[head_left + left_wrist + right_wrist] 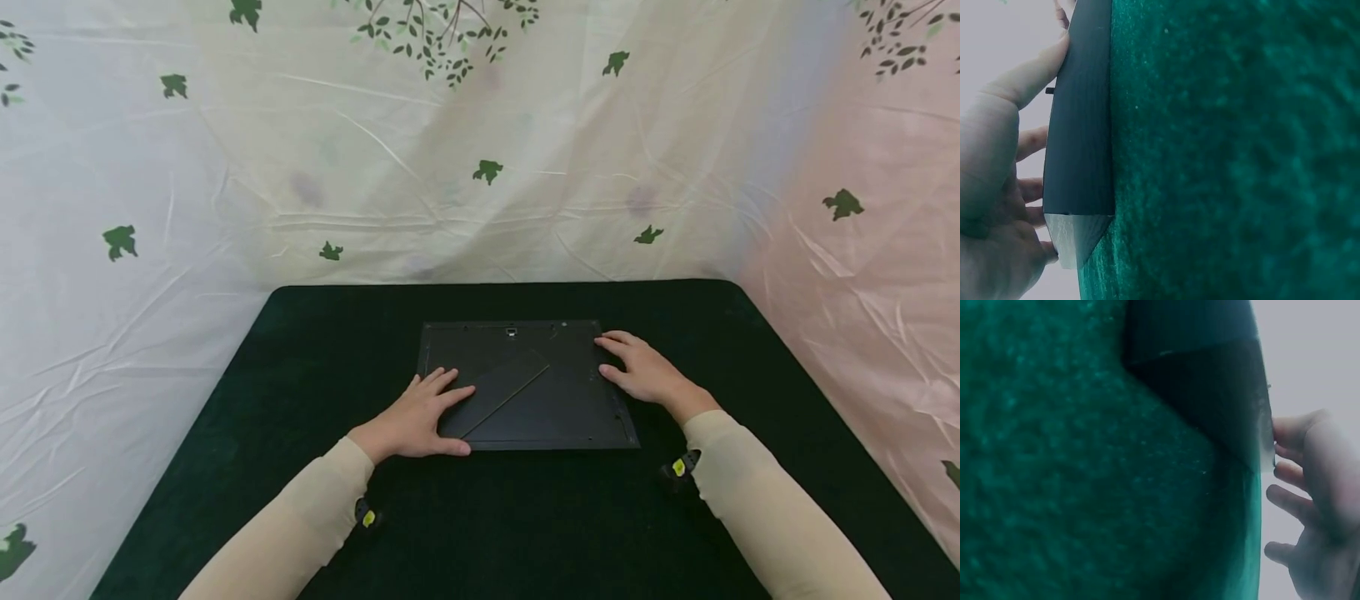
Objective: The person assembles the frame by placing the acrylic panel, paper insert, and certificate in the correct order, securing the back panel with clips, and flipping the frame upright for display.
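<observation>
A black picture frame point(573, 412) lies flat on the dark green table, its back turned up. That back carries a small metal hanger point(512, 332) near the far edge and a thin, pale diagonal line across the middle. My left hand point(416, 421) rests spread over the near left corner, thumb along the front edge and fingers on the backing. At the right edge my right hand point(645, 368) touches the frame with its fingertips, fingers extended and slightly bent. The left wrist view shows the frame's thick side point(1080, 137) beside the thumb; the frame's front is hidden underneath.
The green cloth-covered table point(315, 333) has rounded far corners. A pale curtain point(420, 167) with green leaf prints hangs behind it and along both sides. Small dark devices with yellow marks sit at the left cuff point(351, 467) and right cuff point(708, 429).
</observation>
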A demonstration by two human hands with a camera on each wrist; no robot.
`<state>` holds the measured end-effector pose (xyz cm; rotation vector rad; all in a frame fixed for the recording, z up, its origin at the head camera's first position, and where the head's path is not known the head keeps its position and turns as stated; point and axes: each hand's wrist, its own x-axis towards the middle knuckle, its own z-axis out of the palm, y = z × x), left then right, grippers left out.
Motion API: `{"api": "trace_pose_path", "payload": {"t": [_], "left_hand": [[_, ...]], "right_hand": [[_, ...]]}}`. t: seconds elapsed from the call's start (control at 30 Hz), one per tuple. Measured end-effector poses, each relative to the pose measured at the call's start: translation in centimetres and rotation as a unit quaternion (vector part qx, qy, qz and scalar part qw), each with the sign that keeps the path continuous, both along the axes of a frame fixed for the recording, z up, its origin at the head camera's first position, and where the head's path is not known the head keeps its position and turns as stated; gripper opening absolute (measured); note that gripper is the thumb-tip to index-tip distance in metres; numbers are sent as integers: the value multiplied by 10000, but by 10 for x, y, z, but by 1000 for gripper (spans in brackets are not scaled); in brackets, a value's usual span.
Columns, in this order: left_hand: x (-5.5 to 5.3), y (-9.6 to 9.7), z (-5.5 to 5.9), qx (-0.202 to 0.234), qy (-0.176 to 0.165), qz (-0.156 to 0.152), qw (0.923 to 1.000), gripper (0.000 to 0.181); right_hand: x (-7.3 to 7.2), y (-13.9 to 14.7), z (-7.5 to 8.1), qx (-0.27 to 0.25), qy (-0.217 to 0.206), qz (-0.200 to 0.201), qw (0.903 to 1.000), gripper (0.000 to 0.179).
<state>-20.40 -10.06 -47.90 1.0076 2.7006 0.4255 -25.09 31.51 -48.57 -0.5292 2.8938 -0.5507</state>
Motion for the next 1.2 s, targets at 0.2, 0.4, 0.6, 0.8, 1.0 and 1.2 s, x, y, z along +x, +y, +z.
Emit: {"api": "trace_pose_path", "payload": {"t": [0.2,0.4,0.6,0.8,1.0,1.2], "left_hand": [[-1,-2,1,-24,6,33,10000,92],[-1,-3,1,-31,-7,55,10000,91],[-2,-5,1,-36,-13,54,10000,91],[-3,-6,0,-18,-7,45,10000,92],[-2,-3,-1,22,44,-5,10000,93],[-1,-2,-1,27,45,-41,10000,92]], "right_hand": [[0,-8,7,578,222,160,9980,58],[0,-11,7,980,334,194,9944,58],[-2,-12,6,1150,432,255,9921,58],[-6,-10,3,961,435,232,9942,56],[-17,1,15,-225,153,-135,9995,55],[-38,-7,27,-515,278,-130,9982,52]]}}
